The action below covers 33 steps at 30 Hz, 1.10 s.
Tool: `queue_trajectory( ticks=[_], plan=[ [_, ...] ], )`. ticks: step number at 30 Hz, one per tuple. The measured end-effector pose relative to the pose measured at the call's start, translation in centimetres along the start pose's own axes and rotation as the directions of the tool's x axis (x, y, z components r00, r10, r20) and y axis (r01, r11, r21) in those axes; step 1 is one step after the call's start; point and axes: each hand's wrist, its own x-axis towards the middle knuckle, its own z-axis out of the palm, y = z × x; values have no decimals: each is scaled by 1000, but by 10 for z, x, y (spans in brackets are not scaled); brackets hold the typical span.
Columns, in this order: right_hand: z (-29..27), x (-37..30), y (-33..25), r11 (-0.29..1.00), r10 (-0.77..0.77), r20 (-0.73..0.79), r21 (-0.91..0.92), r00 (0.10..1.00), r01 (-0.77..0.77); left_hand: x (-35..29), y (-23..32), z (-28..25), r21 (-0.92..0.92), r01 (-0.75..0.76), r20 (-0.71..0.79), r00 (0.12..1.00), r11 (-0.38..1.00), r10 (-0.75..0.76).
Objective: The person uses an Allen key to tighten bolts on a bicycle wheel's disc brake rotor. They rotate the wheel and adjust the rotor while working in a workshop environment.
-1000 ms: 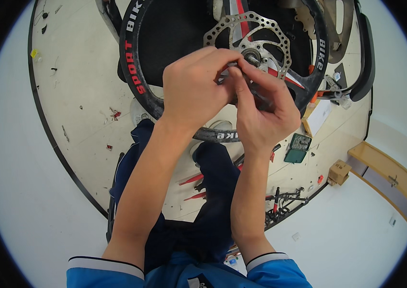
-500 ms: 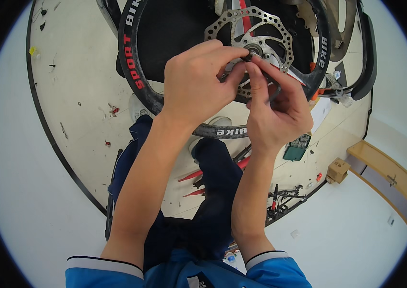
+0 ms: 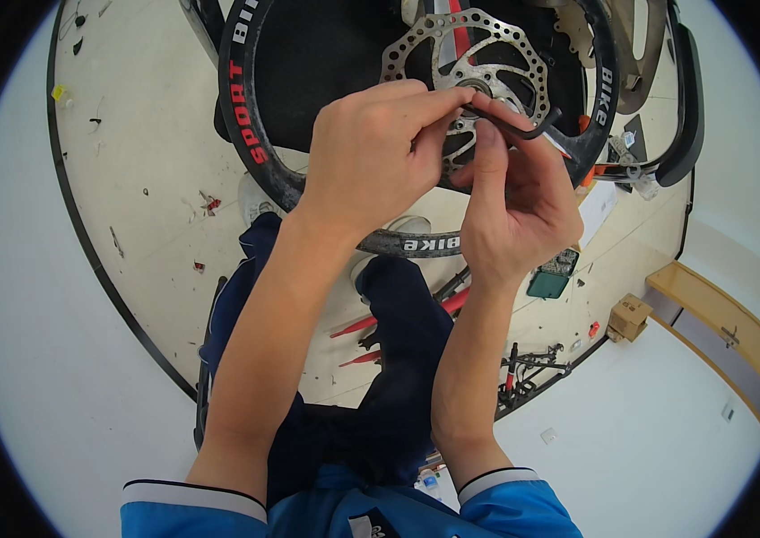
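Note:
A bicycle wheel (image 3: 285,185) with a black tyre lies before me, a silver disc brake rotor (image 3: 533,70) at its hub. Between the thumb and fingers of my right hand (image 3: 516,211) is a black L-shaped hex key (image 3: 523,134), its bent end pointing up and to the right. My left hand (image 3: 371,157) is closed in a pinch at the key's other end, close over the rotor's centre. Whatever small part sits between those left fingertips is hidden. My left fingers cover the lower left of the rotor.
Under the wheel is a black padded surface (image 3: 295,108). A dark curved armrest (image 3: 686,108) stands at the right. On the floor lie a green case (image 3: 548,285), red frame parts (image 3: 355,327), small scraps (image 3: 210,203) and a cardboard box (image 3: 630,316) by the wall.
The hex key has swung up in my right fingers, from hanging below them to lying across the rotor's lower right. My left hand stays pinched near the hub.

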Motion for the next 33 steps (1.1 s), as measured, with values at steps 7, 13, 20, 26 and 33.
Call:
queue_trajectory(
  ticks=[7,13,20,26,33],
  plan=[
    [5,-2,5,1000,-27,-52,-7,998,27,0,3,0,-23,-2,-39,999,1000,1],
    [8,0,0,999,-41,3,11,999,41,-2,1,4,-45,-27,-55,998,999,25],
    [6,1,-5,992,120,-75,36,990,-117,2,6,-2,-17,2,-37,999,1000,-3],
    [3,1,-6,993,114,-15,23,993,-113,1,-1,4,-25,-64,-103,993,998,61],
    [-21,16,-5,775,214,408,481,887,-408,5,1,-6,-54,64,-11,998,996,-65]
  ],
)
